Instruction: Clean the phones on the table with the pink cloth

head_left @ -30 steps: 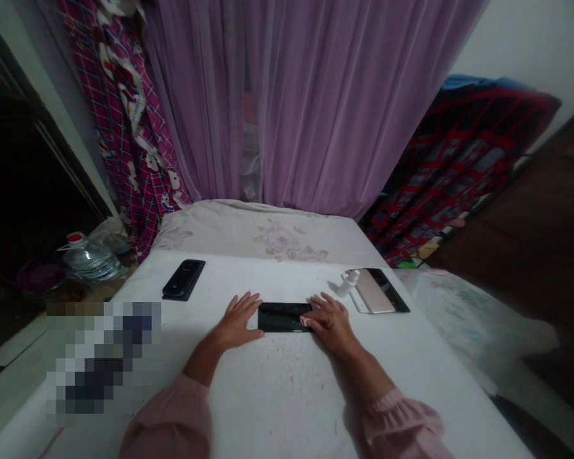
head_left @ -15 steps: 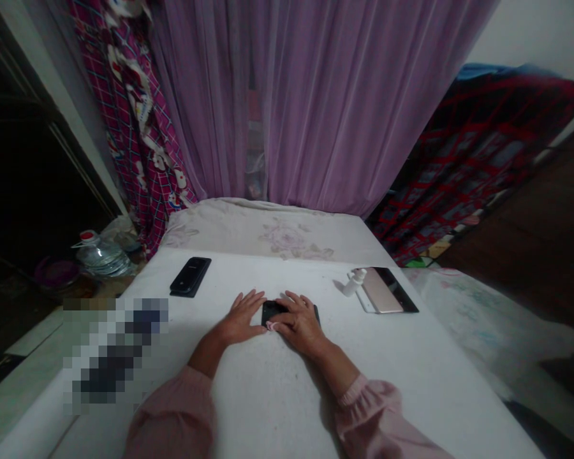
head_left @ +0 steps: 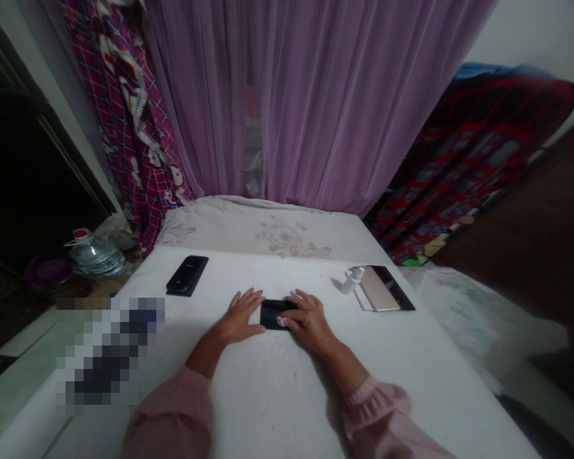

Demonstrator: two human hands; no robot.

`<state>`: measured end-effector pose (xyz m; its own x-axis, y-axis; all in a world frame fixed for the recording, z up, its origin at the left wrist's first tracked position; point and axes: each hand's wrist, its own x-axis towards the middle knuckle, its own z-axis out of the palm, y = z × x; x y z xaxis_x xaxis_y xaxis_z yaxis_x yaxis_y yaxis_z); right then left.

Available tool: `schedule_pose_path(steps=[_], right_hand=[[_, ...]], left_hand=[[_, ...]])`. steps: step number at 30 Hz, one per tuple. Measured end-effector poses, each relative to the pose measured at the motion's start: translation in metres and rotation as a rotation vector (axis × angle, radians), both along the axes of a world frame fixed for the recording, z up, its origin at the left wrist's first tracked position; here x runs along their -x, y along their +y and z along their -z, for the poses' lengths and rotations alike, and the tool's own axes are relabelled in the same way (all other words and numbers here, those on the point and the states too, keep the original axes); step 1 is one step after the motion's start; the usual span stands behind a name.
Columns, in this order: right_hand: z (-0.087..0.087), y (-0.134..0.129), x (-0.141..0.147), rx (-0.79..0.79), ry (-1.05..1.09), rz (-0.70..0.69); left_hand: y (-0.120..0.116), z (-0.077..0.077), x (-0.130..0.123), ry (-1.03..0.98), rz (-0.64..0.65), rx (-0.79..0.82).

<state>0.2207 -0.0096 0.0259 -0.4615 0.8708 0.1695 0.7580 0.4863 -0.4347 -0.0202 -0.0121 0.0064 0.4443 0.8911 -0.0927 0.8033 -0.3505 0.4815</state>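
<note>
A black phone (head_left: 273, 315) lies flat on the white-covered table, between my two hands. My left hand (head_left: 239, 316) rests at its left end, fingers stretched out and thumb apart, touching the edge. My right hand (head_left: 312, 324) is over the phone's right part and hides some of it. Between the right thumb and fingers is a small pinkish-white piece of cloth or tissue (head_left: 282, 321), pressed on the phone's surface. The other right fingers reach past the far edge.
Another black phone (head_left: 187, 275) lies at the back left. A white spray bottle (head_left: 353, 280) stands on the right, beside flat pink, white and black devices (head_left: 381, 288). Something blurred out (head_left: 115, 354) lies at the left edge. Purple curtains (head_left: 335, 102) hang behind the table (head_left: 268, 408).
My right hand has slid the pinkish piece slightly right across the phone, so more of the phone's left part shows. My left hand has stayed in place.
</note>
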Motion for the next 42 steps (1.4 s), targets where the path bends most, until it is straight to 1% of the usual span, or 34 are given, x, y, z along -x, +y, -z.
schedule_pose_path(steps=[3,5,6,7,9,13,15,16,18,21,24,26,29,31,34,38,42], right_hand=[[-0.005,0.002,0.039,0.033,0.044,-0.045],[-0.006,0.002,0.051,0.044,0.057,-0.076],[-0.006,0.003,0.051,0.045,0.059,-0.081],[-0.004,0.003,0.046,0.041,0.060,-0.074],[0.001,0.006,0.024,0.020,0.060,-0.020],[0.015,0.012,-0.041,-0.091,0.079,0.208],[0.021,0.010,-0.067,-0.152,0.149,0.290],[0.023,0.007,-0.075,-0.170,0.199,0.307],[0.026,0.000,-0.083,-0.169,0.307,0.349],[0.026,-0.010,-0.082,-0.134,0.436,0.460],[0.024,-0.013,-0.078,-0.116,0.474,0.525],[0.023,-0.013,-0.077,-0.115,0.451,0.517],[0.023,-0.012,-0.078,-0.116,0.408,0.504],[0.022,-0.012,-0.078,-0.114,0.395,0.503],[0.022,-0.013,-0.076,-0.116,0.369,0.480],[0.022,-0.024,-0.066,-0.149,0.315,0.444],[0.025,-0.038,-0.057,-0.193,0.174,0.467]], left_hand=[[0.001,0.001,-0.001,0.007,0.002,-0.002],[0.001,0.001,-0.001,0.011,-0.003,0.000],[0.001,0.001,-0.001,0.012,-0.004,0.003],[0.001,0.001,-0.001,0.013,-0.004,0.006],[0.001,0.000,0.000,0.018,-0.002,0.010],[0.000,-0.001,0.002,0.020,0.008,0.003],[0.000,-0.001,0.002,0.027,0.007,0.004],[0.000,-0.001,0.003,0.032,0.007,0.004],[0.000,0.000,0.003,0.043,0.014,-0.003],[0.000,0.003,0.002,0.067,0.027,-0.037],[-0.002,0.005,-0.004,0.113,-0.021,-0.069],[-0.006,0.005,-0.010,0.129,-0.057,-0.093],[-0.014,0.004,-0.021,0.112,-0.087,-0.176],[-0.017,0.004,-0.028,0.092,-0.082,-0.217],[-0.018,0.002,-0.039,0.087,-0.076,-0.236],[-0.015,0.001,-0.055,0.090,-0.055,-0.273],[-0.014,0.007,-0.065,0.089,-0.047,-0.339]])
